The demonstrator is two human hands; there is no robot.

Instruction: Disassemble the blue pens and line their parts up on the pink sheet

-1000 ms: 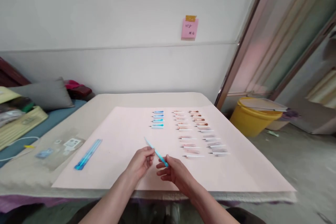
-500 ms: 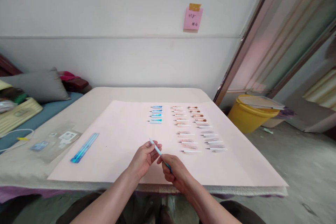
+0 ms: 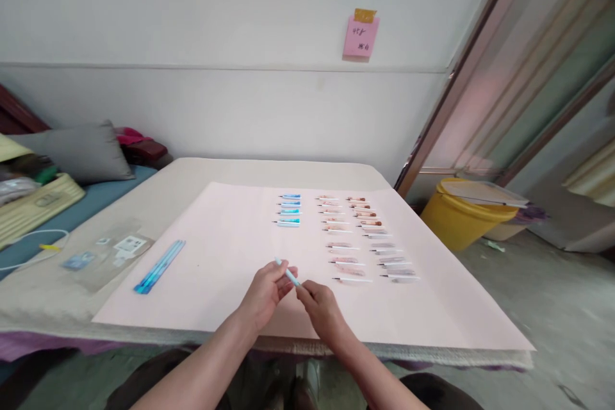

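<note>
A slim light blue pen is held slantwise between my two hands over the near part of the pink sheet. My left hand pinches its upper end between thumb and fingers, the other fingers curled loosely below. Closed round its lower end is my right hand, which hides that end. Beyond my hands lie rows of pen parts: blue pieces with thin white refills, and pinkish and brown ones on the right. Several light blue pens lie side by side to the left.
The pink sheet covers much of a padded cream surface against a white wall. A clear plastic bag lies at the left. On the floor at right stands a yellow bucket; a grey cushion is at far left.
My right hand has shifted slightly right and turned, and the darker lower end of the pen that showed beneath it is now out of sight. The view has moved slightly.
</note>
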